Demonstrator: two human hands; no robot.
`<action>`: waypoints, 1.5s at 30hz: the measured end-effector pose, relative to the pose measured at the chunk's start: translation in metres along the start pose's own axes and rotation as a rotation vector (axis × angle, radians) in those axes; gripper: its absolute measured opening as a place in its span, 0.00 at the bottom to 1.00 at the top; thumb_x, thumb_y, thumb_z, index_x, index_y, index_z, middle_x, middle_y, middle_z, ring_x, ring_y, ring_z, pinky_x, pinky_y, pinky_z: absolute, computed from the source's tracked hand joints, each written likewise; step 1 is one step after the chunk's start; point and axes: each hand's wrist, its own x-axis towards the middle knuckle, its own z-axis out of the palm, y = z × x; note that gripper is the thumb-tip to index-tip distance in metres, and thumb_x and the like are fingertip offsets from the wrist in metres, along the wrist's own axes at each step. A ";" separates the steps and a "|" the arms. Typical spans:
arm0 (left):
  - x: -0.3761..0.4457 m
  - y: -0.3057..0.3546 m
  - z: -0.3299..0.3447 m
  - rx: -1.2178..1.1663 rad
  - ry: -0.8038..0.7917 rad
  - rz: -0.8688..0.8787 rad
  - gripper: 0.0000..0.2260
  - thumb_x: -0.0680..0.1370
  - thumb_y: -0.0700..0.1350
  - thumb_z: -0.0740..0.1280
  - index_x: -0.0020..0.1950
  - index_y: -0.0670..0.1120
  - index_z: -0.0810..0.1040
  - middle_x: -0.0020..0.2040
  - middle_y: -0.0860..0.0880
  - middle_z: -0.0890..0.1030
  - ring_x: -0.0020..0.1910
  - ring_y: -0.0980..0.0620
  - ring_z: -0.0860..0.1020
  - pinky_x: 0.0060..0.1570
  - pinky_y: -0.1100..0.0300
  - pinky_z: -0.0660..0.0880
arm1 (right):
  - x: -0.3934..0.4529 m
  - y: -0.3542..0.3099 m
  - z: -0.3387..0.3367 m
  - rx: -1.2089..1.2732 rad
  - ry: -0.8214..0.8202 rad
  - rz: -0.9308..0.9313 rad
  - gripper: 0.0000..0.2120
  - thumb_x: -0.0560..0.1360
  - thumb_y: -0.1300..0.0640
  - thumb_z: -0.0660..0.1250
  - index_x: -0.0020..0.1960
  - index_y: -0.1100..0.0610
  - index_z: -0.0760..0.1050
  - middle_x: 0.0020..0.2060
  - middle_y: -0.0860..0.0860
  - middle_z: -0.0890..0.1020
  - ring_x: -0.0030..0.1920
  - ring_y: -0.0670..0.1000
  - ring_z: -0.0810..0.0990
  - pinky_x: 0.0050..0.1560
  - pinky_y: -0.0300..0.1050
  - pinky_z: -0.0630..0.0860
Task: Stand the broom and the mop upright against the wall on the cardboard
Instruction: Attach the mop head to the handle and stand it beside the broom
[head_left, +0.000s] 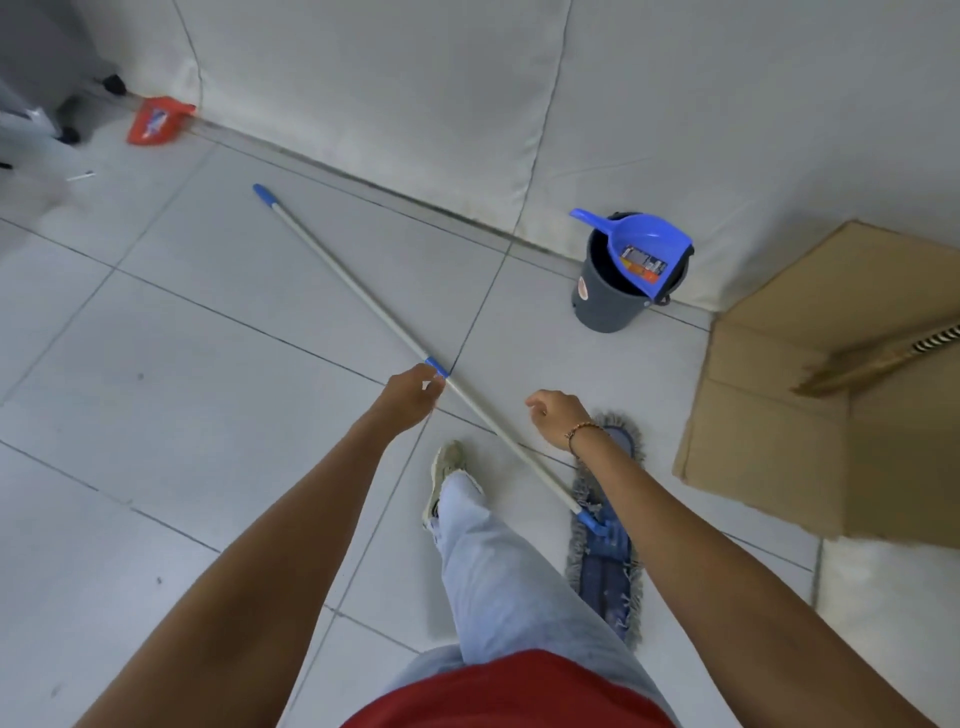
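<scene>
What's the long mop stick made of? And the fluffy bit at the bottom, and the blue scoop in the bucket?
The mop stick looks like pale, smooth metal with blue plastic caps, though painted plastic is possible. The mop head seems to be blue cloth edged with grey yarn fringe, soft and shaggy. The blue dustpan looks like shiny moulded plastic, and the grey bucket it sits in looks like duller plastic.

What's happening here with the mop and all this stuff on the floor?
A person is picking up a mop: the left hand grips the mop handle partway along, while the right hand hovers open beside it. The mop head is on the tiled floor. A broom already rests on the cardboard at the right. A blue dustpan sits in a grey bucket by the wall.
</scene>
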 end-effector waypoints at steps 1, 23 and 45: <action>0.014 -0.004 -0.009 0.002 0.011 0.003 0.19 0.81 0.51 0.55 0.67 0.42 0.70 0.66 0.41 0.76 0.64 0.42 0.74 0.63 0.54 0.67 | 0.014 -0.004 -0.001 0.009 0.008 0.001 0.16 0.78 0.60 0.55 0.63 0.59 0.73 0.61 0.59 0.78 0.61 0.58 0.76 0.62 0.48 0.73; 0.338 -0.103 -0.107 0.055 -0.180 -0.138 0.19 0.81 0.48 0.59 0.68 0.38 0.70 0.67 0.38 0.74 0.66 0.41 0.73 0.66 0.53 0.67 | 0.303 -0.079 0.033 0.074 -0.114 0.194 0.15 0.77 0.64 0.57 0.60 0.61 0.75 0.56 0.60 0.81 0.57 0.59 0.78 0.58 0.47 0.75; 0.656 -0.323 0.105 -0.924 0.035 -0.643 0.22 0.80 0.52 0.58 0.66 0.37 0.67 0.53 0.43 0.73 0.53 0.45 0.75 0.56 0.54 0.77 | 0.611 0.074 0.311 0.009 -0.407 0.408 0.21 0.77 0.51 0.61 0.64 0.64 0.67 0.55 0.62 0.78 0.52 0.58 0.77 0.47 0.44 0.70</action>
